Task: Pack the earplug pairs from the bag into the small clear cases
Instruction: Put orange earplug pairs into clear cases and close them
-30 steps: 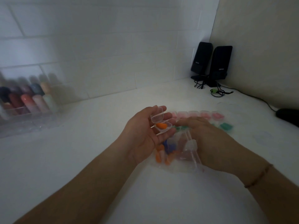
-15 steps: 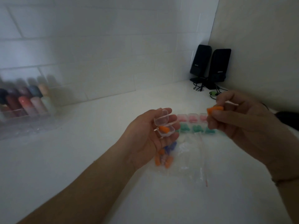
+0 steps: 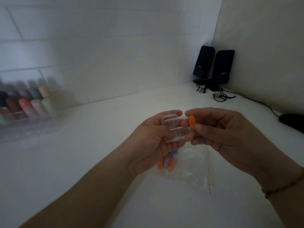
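Head view: left hand (image 3: 153,145) grips open case (image 3: 171,129), right hand (image 3: 218,134) pinches orange earplug (image 3: 191,122); bag (image 3: 185,167) beneath, blurred bottles (image 3: 28,104) probably far left.

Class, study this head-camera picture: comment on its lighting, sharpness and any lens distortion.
Head view: dim, with the brightest patch on the counter behind the hands; the bottles in the clear organiser at the left are smeared and out of focus; the orange earplug and the open clear case read fairly sharply; wall tile lines bow from the wide-angle lens.
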`<state>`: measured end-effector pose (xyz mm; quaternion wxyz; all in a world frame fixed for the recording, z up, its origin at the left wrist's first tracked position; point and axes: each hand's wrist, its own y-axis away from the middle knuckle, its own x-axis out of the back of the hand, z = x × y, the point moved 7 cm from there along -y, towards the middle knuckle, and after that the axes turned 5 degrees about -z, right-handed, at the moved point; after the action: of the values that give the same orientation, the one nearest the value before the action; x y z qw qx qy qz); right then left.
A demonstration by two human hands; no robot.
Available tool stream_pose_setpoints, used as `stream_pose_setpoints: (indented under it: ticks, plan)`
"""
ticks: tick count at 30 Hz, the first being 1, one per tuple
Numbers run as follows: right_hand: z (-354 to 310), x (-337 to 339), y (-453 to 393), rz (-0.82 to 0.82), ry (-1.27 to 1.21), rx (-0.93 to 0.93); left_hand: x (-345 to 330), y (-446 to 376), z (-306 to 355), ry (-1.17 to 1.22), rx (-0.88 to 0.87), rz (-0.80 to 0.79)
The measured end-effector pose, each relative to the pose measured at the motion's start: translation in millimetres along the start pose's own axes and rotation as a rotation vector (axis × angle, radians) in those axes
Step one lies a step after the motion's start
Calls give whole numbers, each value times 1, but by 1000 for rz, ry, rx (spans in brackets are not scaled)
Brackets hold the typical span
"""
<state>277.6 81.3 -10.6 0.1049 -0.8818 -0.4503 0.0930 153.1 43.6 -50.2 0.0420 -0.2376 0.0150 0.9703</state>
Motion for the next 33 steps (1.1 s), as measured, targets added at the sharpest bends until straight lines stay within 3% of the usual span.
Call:
stream_pose_setpoints:
  ticks: [7,11,13,26,30,33]
  plan:
    - [-7,6,2,131,185,8,1,-1,-4,66,50,-32]
    - [-14,0,6,210,784,105,1,0,-5,106,66,-20]
    - [-13,-7,7,199,964,155,2,0,-5,128,55,-7]
    - [-6,-14,4,34,1035,171,-2,3,-3,159,69,-73]
    - [-17,-2,7,177,982,206,0,1,-1,223,58,-53]
    - [-17,6,8,245,969,177,0,2,0,133,14,-44]
